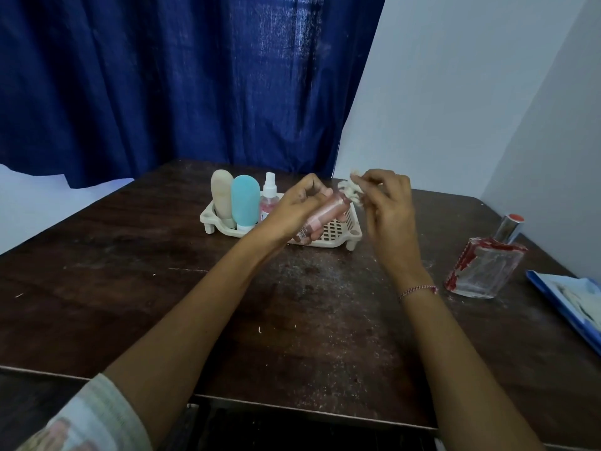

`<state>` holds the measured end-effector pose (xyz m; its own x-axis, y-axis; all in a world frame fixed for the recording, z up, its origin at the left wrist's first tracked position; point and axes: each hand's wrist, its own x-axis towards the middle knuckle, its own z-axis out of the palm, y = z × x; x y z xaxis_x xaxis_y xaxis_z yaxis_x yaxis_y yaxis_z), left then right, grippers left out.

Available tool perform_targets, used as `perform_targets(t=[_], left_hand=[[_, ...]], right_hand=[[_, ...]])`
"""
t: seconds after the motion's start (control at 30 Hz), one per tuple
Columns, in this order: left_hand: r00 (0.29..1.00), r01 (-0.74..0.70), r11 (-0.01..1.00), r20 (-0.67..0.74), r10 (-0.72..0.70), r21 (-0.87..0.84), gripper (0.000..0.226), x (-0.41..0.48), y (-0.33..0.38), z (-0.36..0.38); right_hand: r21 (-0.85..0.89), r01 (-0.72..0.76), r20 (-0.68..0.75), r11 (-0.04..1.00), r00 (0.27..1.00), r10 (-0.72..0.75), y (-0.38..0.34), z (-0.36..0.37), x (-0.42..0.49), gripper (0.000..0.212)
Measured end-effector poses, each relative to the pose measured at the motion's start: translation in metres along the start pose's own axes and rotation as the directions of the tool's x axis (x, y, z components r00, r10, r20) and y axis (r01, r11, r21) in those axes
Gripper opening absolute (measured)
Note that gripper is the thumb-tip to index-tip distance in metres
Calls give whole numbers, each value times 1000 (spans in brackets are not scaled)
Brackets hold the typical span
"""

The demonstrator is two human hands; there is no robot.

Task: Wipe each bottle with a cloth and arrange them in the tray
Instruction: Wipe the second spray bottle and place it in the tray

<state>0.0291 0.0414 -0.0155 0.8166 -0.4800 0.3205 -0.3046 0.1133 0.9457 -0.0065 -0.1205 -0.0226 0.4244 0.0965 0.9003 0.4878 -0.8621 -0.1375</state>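
While three bottles [240,201] stand at the tray's [208,219] left end, the left hand [292,211] grips a pink bottle [323,216] slanting over its empty right half, top toward the right hand [387,206], which pinches the cloth [349,190]. A glass bottle [484,265] waits near the table's [162,271] right edge.

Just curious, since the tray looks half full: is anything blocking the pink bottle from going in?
Nothing visible does. The left hand holds the pink bottle over the cream slotted plastic tray, whose right part is bare. The beige tube, turquoise tube and small clear spray bottle stand at its left end.
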Motion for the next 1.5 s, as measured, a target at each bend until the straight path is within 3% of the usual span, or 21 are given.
perform_targets(t=[0.13,0.3,0.4,0.47,0.57,0.67,0.73,0.8,0.87,0.97,1.07,1.17,1.27,1.37,1.43,1.5], left_hand=[[998,-16,989,-58,25,150,14,-2,2,-7],[982,-63,910,-139,130,409,14,-4,-3,-9],[959,-121,662,-85,270,740,18,-4,-13,-8],[949,-147,524,-31,315,839,22,-5,-16,-7],[939,-165,438,5,343,884,33,-6,-14,-3],[940,-156,476,-18,341,865,37,-7,-8,-5],[973,-111,571,-29,231,814,43,-6,-6,-9],[999,-36,651,23,27,759,49,-5,-7,-11],[991,33,641,60,-123,767,56,-5,-9,-10],[994,-22,528,74,-77,849,54,-4,-10,-7],[994,-108,305,111,5,946,45,-5,-12,-3],[982,-176,154,161,100,972,38,-6,-14,2],[971,-172,75,156,179,982,38,-6,-15,0],[975,-91,97,69,212,991,37,-5,-16,-4],[971,-75,175,32,238,982,37,-4,-15,-5],[984,-68,313,12,176,947,36,-5,-12,-5]], right_hand=[[8,121,171,993,978,-121,2,-2,0,36],[71,50,310,996,948,-69,3,1,-2,31],[130,-115,364,985,930,61,-2,0,-1,17],[144,-280,424,949,884,196,-3,0,-2,18],[213,-479,521,852,793,316,0,1,-4,21],[377,-578,544,723,771,332,7,2,-4,17],[455,-541,497,708,814,302,10,1,-3,20],[505,-469,455,725,858,239,8,-1,-2,25],[508,-429,443,747,874,200,6,-1,-2,30],[445,-405,392,799,890,233,6,2,-3,22],[313,-418,348,853,886,306,7,7,-4,19],[210,-504,400,838,826,397,11,9,-5,16],[297,-584,507,755,767,394,13,7,-4,14],[351,-564,499,747,788,360,12,7,-3,23],[397,-531,466,749,819,334,10,7,-2,25],[447,-478,451,756,850,271,9,5,-3,30]])
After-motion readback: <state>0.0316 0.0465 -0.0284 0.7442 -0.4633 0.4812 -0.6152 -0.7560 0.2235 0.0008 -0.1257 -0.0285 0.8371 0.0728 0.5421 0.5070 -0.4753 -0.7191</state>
